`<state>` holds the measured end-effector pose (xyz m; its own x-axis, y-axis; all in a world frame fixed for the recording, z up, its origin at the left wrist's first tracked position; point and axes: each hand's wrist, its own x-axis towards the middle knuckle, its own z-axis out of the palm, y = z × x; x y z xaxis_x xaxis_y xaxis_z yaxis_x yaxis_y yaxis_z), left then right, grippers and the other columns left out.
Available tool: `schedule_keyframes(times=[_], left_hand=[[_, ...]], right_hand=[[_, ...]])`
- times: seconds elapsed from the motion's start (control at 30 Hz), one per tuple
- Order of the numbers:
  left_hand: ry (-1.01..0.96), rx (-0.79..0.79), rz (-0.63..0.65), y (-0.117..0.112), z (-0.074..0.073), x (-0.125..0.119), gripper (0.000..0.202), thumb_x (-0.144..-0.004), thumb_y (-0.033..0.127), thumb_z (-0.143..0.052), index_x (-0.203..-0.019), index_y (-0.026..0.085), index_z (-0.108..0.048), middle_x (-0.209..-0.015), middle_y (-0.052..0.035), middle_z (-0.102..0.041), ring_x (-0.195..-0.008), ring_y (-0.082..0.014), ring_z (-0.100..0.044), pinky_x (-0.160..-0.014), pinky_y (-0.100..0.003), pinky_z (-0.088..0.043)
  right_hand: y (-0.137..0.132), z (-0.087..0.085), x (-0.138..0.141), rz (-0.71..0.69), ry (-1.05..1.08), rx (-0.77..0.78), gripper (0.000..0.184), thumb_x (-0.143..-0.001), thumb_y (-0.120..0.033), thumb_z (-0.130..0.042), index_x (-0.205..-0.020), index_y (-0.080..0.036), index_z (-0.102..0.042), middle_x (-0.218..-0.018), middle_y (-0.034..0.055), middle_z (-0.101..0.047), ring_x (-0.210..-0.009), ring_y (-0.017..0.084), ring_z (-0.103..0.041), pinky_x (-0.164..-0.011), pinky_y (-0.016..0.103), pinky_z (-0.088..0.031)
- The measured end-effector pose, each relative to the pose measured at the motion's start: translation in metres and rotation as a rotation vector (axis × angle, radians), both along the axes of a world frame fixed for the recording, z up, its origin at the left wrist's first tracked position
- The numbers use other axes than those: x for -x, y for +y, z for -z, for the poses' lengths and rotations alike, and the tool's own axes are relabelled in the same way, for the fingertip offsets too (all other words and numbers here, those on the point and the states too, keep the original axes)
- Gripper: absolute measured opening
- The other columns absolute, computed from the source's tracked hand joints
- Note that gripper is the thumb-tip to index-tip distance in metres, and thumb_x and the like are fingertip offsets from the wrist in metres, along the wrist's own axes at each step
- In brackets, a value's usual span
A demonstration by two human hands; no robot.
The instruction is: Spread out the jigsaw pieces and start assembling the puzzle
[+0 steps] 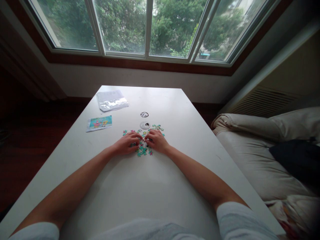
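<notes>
Small jigsaw puzzle pieces (142,151), mostly green and teal with some pink and yellow, lie in a loose heap on the white table (160,180). My left hand (128,142) rests at the heap's left side, its fingers curled and closed on a puzzle piece that they largely hide. From the right, my right hand (157,141) meets it, fingers bent and pinched on a puzzle piece near the left fingertips. Both hands cover part of the heap. Farther left lies a picture card (100,123) with colourful cartoon figures on a blue-green ground.
A clear plastic bag (112,100) lies at the table's far left. Two round fittings (144,125) are set in the tabletop beyond the pieces. To the right stands a pale sofa (245,150) with a dark item (295,161) on it. Windows (125,26) line the far wall.
</notes>
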<state>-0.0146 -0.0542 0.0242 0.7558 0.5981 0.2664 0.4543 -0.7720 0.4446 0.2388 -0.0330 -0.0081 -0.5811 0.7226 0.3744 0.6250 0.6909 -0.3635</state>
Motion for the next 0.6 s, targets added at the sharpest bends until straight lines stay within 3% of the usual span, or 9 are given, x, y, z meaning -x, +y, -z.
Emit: schedule_keyframes(times=[0.6], left_hand=[[0.007, 0.004, -0.001, -0.0002, -0.0009, -0.0003, 0.008, -0.093, 0.029, -0.059, -0.093, 0.023, -0.065, -0.129, -0.0065, -0.065, -0.123, -0.0247, -0.056, -0.118, -0.045, -0.034]], right_hand=[[0.0001, 0.0001, 0.0004, -0.001, -0.003, -0.001, 0.015, -0.096, -0.036, -0.063, -0.097, -0.024, -0.072, -0.098, 0.005, -0.063, -0.099, 0.021, -0.054, -0.095, 0.036, -0.035]])
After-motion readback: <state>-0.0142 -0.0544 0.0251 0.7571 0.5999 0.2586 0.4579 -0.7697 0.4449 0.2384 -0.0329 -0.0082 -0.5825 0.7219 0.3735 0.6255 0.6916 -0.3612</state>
